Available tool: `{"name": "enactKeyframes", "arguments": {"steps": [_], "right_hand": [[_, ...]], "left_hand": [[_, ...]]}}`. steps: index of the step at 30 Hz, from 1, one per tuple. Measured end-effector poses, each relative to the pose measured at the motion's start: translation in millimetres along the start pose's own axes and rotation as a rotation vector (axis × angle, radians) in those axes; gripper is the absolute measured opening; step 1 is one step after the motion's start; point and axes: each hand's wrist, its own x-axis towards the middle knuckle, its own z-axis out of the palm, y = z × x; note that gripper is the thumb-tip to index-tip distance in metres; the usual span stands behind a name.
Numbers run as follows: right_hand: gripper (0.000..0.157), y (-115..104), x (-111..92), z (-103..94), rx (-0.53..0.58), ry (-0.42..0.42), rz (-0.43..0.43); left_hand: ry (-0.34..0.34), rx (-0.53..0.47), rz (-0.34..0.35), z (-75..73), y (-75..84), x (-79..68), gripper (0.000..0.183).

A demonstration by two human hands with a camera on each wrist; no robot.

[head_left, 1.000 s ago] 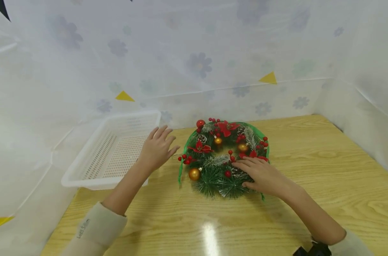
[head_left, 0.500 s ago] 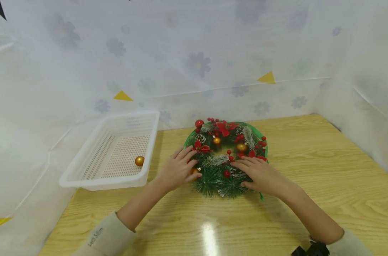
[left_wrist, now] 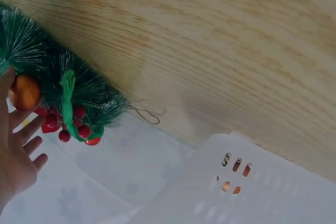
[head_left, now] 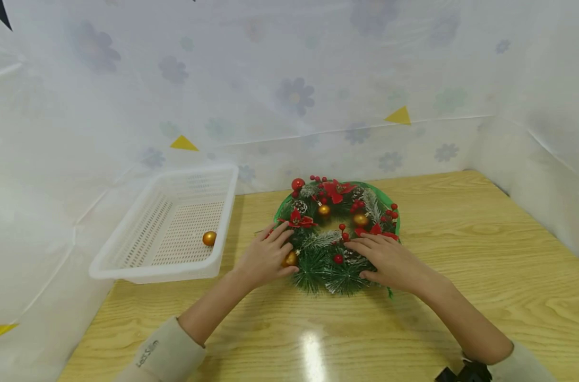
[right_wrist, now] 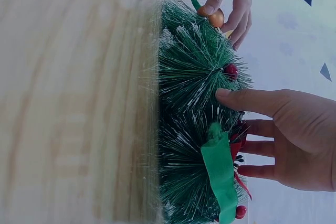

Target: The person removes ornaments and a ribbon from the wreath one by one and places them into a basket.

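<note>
A green Christmas wreath (head_left: 313, 276) with red berries, red flowers and pinecones lies on the table. My left hand (head_left: 262, 260) is at its left side, pinching a gold bauble (left_wrist: 24, 92) between thumb and fingers; the right wrist view shows the thumb on it. On the wreath's right front rests my right hand (head_left: 391, 262), fingers extended over the top and the thumb (right_wrist: 247, 100) against the needles. A second gold bauble (head_left: 209, 239) sits inside the white basket (head_left: 150, 271) at left.
Green ribbon (right_wrist: 219, 174) hangs from the wreath's edge. The wooden table (head_left: 270, 329) meets white flowered sheeting (head_left: 279, 143) at the back and sides. A black object (head_left: 466, 371) is on the right wrist.
My left hand has moved from over the basket to the wreath and taken hold of a gold bauble there. A gold bauble now shows in the basket. The right hand has barely moved.
</note>
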Motion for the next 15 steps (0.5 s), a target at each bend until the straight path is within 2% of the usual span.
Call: {"name": "enactKeyframes", "arguments": {"steps": [8, 15], "right_hand": [[0.067, 0, 0, 0.0, 0.003, -0.004, 0.005], [0.067, -1, 0, 1.6, -0.001, -0.002, 0.009]], "left_hand": [[0.075, -0.068, -0.016, -1.1, 0.7, 3.6, 0.051], [0.113, -0.119, -0.067, -6.9, 1.1, 13.5, 0.047]]}}
